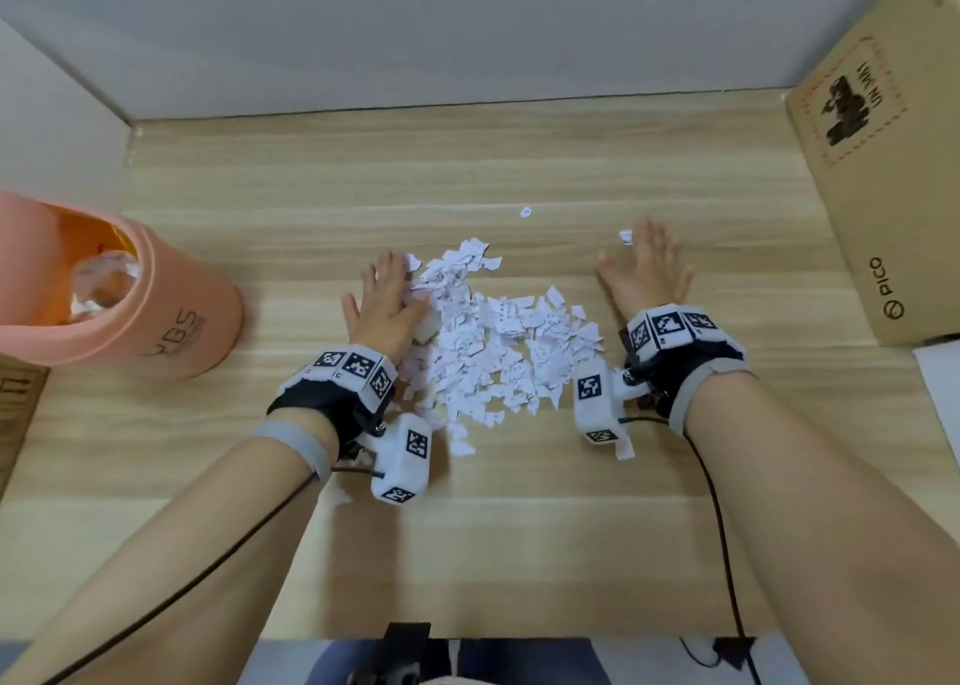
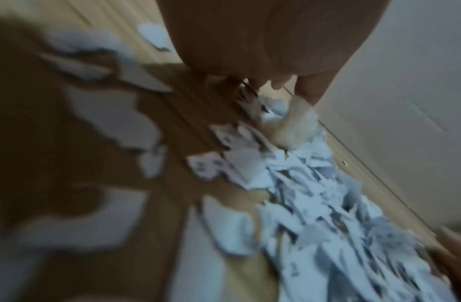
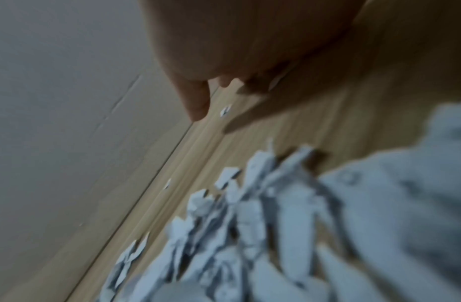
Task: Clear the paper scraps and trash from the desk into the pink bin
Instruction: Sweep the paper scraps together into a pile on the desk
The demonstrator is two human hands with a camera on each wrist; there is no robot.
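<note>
Paper scraps (image 1: 493,351) between flat hands.

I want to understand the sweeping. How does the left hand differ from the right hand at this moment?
The left hand touches the paper scraps at the pile's edge; the right hand lies apart from the pile, near one stray scrap. The left hand is nearer the pink bin. Both lie open on the desk.

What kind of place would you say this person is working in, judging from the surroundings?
Probably a desk in a home or small office. A light wood-grain desk stands against plain walls, a cardboard box printed PICO sits at its right, and a small pink bin stands at its left beside the paper scraps.
</note>
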